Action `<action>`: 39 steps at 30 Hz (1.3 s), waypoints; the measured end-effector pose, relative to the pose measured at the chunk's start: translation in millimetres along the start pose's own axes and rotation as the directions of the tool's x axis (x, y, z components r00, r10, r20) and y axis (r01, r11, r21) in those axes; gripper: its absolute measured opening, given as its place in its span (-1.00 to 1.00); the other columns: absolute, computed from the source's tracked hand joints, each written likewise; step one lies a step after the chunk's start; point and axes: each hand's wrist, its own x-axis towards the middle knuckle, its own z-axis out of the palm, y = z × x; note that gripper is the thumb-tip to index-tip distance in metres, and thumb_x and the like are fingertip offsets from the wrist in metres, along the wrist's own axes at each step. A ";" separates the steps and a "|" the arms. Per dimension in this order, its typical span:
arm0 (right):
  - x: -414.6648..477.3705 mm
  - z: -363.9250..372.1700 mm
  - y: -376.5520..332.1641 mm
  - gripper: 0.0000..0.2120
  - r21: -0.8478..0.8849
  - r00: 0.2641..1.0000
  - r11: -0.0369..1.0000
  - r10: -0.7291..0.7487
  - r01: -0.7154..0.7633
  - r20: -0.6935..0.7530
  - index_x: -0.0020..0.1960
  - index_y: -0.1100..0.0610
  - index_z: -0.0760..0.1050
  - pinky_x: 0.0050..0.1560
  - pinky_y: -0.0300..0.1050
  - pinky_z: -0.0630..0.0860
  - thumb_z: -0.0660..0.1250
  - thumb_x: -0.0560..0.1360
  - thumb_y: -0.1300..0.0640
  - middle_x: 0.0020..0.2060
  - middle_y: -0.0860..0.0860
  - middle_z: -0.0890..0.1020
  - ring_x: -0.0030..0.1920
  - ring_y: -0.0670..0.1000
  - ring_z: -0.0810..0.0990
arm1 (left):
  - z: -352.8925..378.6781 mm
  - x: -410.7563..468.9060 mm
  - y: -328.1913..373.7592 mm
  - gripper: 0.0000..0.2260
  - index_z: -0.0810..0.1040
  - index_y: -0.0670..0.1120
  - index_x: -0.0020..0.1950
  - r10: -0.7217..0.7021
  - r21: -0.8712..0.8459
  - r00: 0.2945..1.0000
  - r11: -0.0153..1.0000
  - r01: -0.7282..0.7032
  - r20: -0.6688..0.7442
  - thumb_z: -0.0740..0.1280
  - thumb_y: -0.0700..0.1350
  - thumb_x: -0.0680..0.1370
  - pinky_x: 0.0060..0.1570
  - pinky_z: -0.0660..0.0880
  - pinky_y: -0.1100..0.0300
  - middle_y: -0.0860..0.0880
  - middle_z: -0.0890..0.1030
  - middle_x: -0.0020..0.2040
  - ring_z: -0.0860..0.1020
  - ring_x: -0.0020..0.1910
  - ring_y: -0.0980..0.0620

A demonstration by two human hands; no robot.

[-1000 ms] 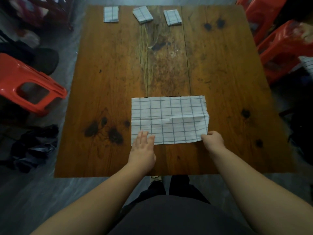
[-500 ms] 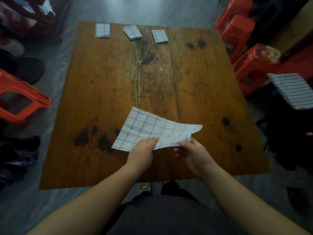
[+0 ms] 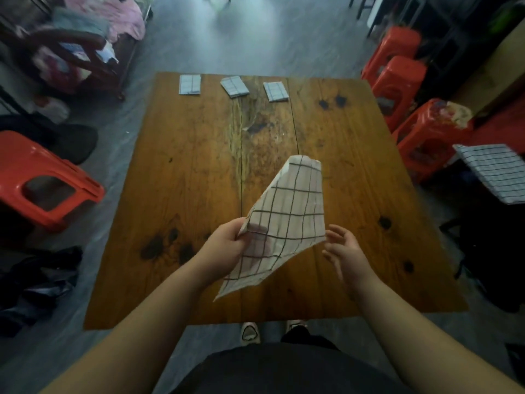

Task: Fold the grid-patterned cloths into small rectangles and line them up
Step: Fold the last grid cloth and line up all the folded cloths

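A white grid-patterned cloth, folded over, is lifted off the wooden table and hangs tilted in the air. My left hand grips its left edge. Just to the right of the cloth, my right hand is spread with relaxed fingers and holds nothing; its fingertips are close to the cloth's right corner. Three small folded grid cloths lie in a row along the table's far edge: one on the left, one in the middle, one on the right.
Red plastic stools stand to the left and at the right. A stack of grid cloths lies at the right. Dark clothing is on the floor to the left; a wooden chair piled with clothes stands far left.
The cloth lay flat under both hands a second ago. Both hands then lifted it; now only my left hand holds it, raised and turned, and my right hand has let go.
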 end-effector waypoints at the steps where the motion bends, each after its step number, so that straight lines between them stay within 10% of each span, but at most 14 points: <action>1: 3.1 0.8 -3.1 -0.49 0.024 0.998 1.000 -0.007 0.005 0.069 0.45 0.09 0.33 0.31 0.03 0.46 0.35 0.54 0.27 0.31 0.07 0.52 0.31 0.10 0.51 | -3.0 -2.1 4.0 -0.84 0.62 0.02 0.10 -0.021 -0.051 1.000 0.998 0.022 0.007 0.24 -0.13 0.67 -0.08 0.61 0.22 0.02 0.71 -0.01 0.68 -0.03 0.14; 7: 11.2 5.3 -15.2 -0.52 0.020 0.923 0.988 0.133 -0.150 0.360 0.40 0.17 0.48 0.32 0.18 0.42 0.31 0.53 0.00 0.29 0.17 0.60 0.31 0.18 0.57 | -19.2 -10.5 9.4 -0.81 0.58 -0.10 0.23 -0.132 -0.304 0.985 0.939 0.162 0.114 0.27 -0.16 0.65 -0.02 0.63 0.01 -0.11 0.71 0.07 0.69 0.06 -0.09; 15: 3.5 15.8 -17.6 -0.69 -0.094 0.949 0.993 0.094 -0.068 0.303 0.29 0.10 0.53 0.02 0.11 0.63 0.38 0.55 0.13 0.14 0.13 0.68 0.10 0.18 0.69 | -37.5 -13.2 -11.2 -0.75 0.57 -0.03 0.28 -0.251 -0.264 0.957 0.922 0.282 0.143 0.31 -0.22 0.62 0.12 0.60 -0.11 -0.07 0.70 0.13 0.68 0.12 -0.09; 30: -14.9 -5.3 -36.2 -0.74 -0.132 0.950 0.987 -0.043 0.087 0.309 0.26 0.19 0.58 0.10 0.14 0.63 0.32 0.59 0.26 0.11 0.15 0.70 0.11 0.16 0.69 | -42.7 -13.1 -3.5 -0.84 0.60 -0.17 0.18 -0.208 -0.014 0.977 0.978 0.209 0.041 0.31 -0.21 0.63 -0.46 0.49 0.36 -0.08 0.68 -0.05 0.65 -0.36 0.20; 39: -18.7 -12.1 -37.3 -0.78 -0.113 0.968 0.989 -0.065 0.094 0.243 0.07 0.23 0.66 0.05 0.00 0.63 0.24 0.61 0.36 0.04 0.11 0.73 0.09 0.10 0.70 | -53.1 -1.6 -0.9 -0.83 0.67 -0.16 0.11 -0.181 -0.128 0.983 0.975 0.184 0.038 0.30 -0.26 0.62 -0.02 0.64 0.08 -0.08 0.72 0.03 0.70 0.04 -0.02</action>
